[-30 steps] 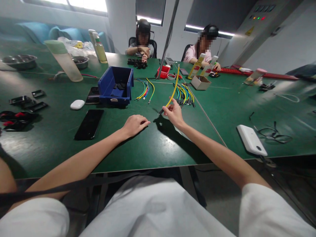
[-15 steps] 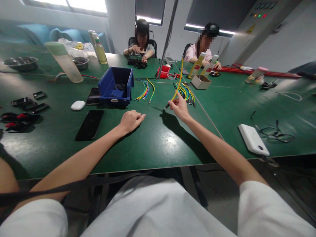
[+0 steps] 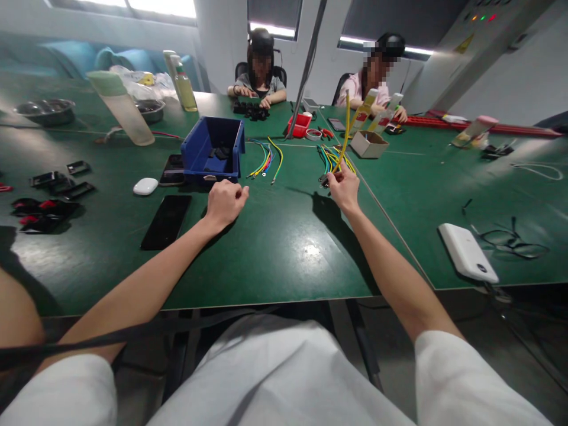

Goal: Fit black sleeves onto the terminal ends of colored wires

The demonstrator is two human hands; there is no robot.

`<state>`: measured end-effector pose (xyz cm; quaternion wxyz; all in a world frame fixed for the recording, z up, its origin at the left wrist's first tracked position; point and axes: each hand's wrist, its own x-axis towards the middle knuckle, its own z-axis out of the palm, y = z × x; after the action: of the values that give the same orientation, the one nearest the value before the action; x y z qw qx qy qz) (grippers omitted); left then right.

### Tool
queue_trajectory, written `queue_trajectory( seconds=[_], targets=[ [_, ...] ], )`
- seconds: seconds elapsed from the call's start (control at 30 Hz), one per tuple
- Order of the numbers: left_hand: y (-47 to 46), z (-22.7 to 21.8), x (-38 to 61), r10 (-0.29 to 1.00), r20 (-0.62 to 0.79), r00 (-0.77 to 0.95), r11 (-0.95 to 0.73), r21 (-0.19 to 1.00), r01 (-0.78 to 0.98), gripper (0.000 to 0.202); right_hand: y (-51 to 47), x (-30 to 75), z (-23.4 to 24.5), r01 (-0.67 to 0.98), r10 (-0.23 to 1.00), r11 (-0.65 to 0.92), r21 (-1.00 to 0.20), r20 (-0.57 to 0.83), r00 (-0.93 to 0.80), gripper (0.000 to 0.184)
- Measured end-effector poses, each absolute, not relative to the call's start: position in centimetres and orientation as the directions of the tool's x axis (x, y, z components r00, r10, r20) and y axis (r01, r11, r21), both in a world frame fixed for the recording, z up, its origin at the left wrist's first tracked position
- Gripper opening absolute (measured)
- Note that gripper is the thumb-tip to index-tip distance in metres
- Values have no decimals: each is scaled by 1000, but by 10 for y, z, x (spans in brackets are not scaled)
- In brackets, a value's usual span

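Observation:
My right hand pinches a yellow wire near its lower end, and the wire stands almost upright above the green table. The hand hovers right beside a bundle of coloured wires lying on the table. My left hand rests on the table with its fingers curled in, just in front of a blue bin. What, if anything, the left fingers hold is hidden. A second small fan of coloured wires lies between the bin and the bundle.
A black phone, a white earbud case and black and red parts lie at the left. A white power bank and glasses lie at the right. Two people sit across the table, bottles and a cardboard box near them.
My right hand has carried the yellow wire forward and right, to the coloured wire bundle, and the wire now stands more upright. My left hand has slid forward toward the blue bin and curled tighter.

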<state>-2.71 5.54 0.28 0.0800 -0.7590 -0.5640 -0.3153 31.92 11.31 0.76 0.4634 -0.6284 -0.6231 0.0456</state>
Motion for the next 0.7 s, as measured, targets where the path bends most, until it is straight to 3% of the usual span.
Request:
queue_trajectory(
  seconds=[0.17,0.4,0.7],
  targets=[
    [56,11,-32,808,585,68,-277,276,920,26,107,325,10,795,816,171,-582,536,217,52],
    [65,11,-44,846,533,14,-198,289,937,42,108,332,9,838,808,71,-541,524,270,27],
    [77,6,-54,859,509,58,-194,218,956,47,118,350,0,838,807,1,-545,495,321,37]
  ],
)
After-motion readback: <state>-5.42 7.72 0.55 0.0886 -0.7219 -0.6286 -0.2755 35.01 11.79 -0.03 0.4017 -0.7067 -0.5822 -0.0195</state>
